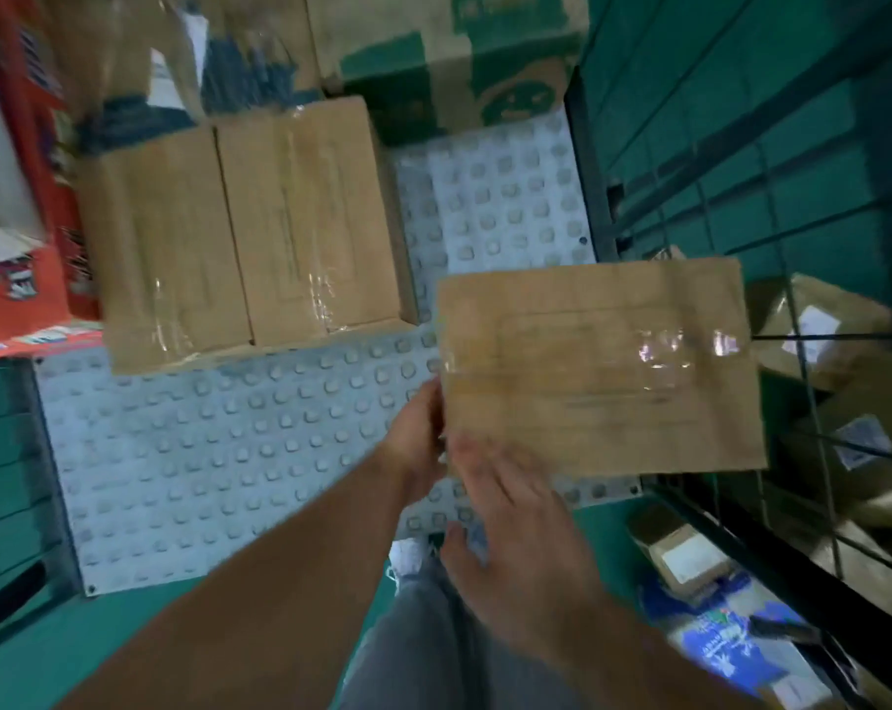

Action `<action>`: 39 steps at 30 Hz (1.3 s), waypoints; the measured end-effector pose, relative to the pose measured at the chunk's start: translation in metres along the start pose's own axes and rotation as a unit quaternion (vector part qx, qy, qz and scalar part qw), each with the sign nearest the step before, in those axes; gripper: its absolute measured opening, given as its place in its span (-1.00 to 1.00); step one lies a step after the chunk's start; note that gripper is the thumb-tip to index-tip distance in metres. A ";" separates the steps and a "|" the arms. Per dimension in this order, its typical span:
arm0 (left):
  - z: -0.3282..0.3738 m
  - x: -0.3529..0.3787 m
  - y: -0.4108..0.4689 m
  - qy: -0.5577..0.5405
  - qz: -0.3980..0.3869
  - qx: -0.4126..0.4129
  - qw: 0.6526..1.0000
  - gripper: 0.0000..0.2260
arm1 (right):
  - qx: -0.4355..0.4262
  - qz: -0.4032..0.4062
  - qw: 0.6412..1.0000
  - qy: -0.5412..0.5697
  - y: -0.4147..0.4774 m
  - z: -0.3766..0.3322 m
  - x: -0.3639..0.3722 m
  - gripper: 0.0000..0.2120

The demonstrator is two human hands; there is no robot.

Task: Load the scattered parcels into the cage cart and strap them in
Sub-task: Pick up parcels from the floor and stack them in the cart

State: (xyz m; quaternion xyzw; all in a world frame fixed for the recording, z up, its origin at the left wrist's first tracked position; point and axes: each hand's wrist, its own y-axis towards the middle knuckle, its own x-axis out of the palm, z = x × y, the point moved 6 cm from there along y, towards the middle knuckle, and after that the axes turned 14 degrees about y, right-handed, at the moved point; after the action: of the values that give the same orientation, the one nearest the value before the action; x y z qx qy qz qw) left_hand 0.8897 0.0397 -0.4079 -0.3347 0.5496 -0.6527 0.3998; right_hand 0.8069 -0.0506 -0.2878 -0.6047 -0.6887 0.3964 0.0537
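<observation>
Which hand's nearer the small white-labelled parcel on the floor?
Right. The right hand sits just left of the small parcel; the left hand is farther up-left, gripping the left edge of the held cardboard parcel.

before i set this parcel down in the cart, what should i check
1. Left hand grip on the cardboard parcel: ok, it holds the left edge.
2. Right hand grip: cannot tell, blurred at the near corner.
3. Free spot on the studded cart floor: ok, bare patch right of the two taped boxes.
4. Clearance from the cage wall: cannot tell.
5. All parcels loaded: not ok, a small parcel lies on the floor outside.
6. Strap ready: cannot tell, none in view.
</observation>
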 end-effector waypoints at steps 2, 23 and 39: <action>0.006 0.003 0.014 -0.040 0.008 -0.020 0.999 -0.36 | 0.053 -0.114 0.991 0.052 0.024 0.045 0.006 -0.41; -0.051 0.007 0.003 0.229 0.058 -0.102 0.966 -0.35 | 0.448 0.306 0.760 0.358 0.034 0.179 -0.065 -0.17; 0.066 0.024 0.043 -0.220 0.017 -0.057 0.974 -0.57 | 0.408 0.230 0.684 0.559 0.141 0.161 -0.088 -0.68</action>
State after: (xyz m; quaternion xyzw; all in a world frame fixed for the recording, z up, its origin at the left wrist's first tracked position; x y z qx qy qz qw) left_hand 0.9431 -0.0151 -0.4389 -0.4831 0.4898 -0.5235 0.5026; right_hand 0.8529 -0.2118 -0.4476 -0.7717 -0.1398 0.2266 0.5776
